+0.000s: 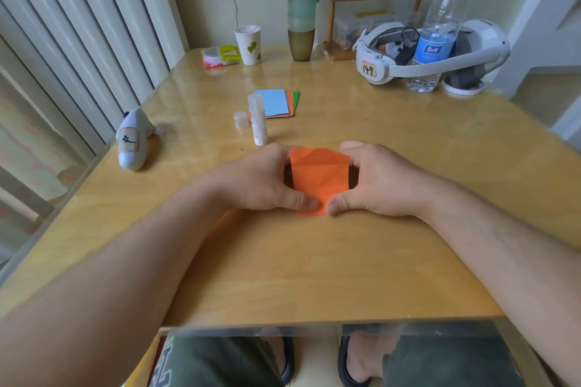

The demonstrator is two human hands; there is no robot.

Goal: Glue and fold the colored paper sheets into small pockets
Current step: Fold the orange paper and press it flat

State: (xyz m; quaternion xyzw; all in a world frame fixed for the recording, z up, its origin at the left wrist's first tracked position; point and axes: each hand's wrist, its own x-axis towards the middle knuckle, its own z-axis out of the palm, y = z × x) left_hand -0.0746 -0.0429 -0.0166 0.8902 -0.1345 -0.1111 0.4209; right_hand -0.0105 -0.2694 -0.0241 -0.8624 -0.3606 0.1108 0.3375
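While both hands (264, 181) (377, 181) pinch orange paper (319, 177), fingers curled, headset (374, 67) tag reads "149".

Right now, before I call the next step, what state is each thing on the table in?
orange sheet: creased, partly folded, held at both sides
left hand: grip pinching the sheet's left edge
right hand: grip pinching the sheet's right edge
glue stick: upright, uncapped
glue cap: off, standing beside the stick
paper stack: flat, unfolded, blue on top
water bottle: upright, capped
paper cup: upright
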